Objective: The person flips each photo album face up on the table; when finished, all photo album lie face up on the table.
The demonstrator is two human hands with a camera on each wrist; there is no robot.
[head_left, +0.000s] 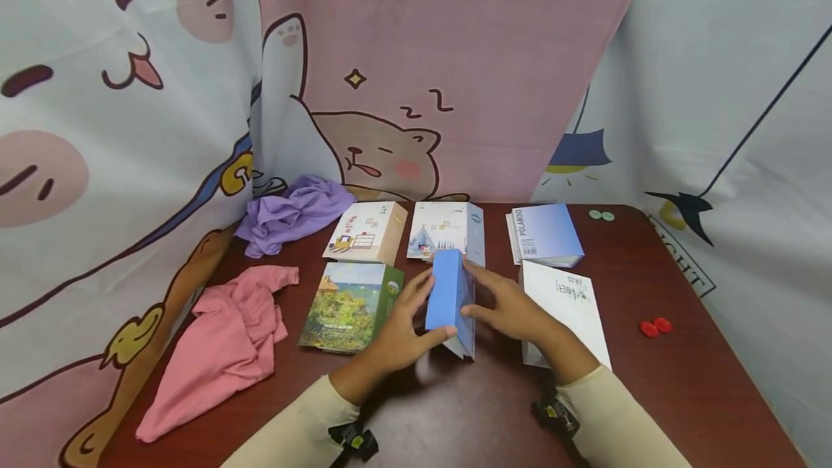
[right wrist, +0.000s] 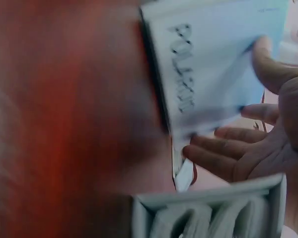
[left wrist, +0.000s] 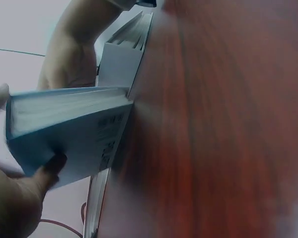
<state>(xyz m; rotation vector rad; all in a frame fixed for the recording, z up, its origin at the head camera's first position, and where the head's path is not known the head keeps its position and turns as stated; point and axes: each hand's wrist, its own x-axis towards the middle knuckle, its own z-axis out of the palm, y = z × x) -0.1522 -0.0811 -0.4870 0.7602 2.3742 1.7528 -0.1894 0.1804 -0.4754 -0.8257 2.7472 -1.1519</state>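
A light blue photo album (head_left: 445, 295) stands on its edge on the dark red table (head_left: 682, 381), near the middle. My left hand (head_left: 399, 331) grips its left side, the thumb curled round the near lower corner; the left wrist view shows that thumb (left wrist: 49, 168) under the blue album (left wrist: 64, 134). My right hand (head_left: 513, 309) lies against the right cover with straight fingers. In the right wrist view the cover (right wrist: 213, 64) reads POLAROID, with my right hand's fingers (right wrist: 223, 158) stretched beside it.
Around the hands lie a green album (head_left: 351, 305), a beige one (head_left: 367, 232), a white-blue one (head_left: 447, 232), a blue Polaroid album (head_left: 546, 235) and a white booklet (head_left: 568, 302). Pink cloth (head_left: 221, 345) and purple cloth (head_left: 295, 211) lie left. Red caps (head_left: 654, 326) lie right.
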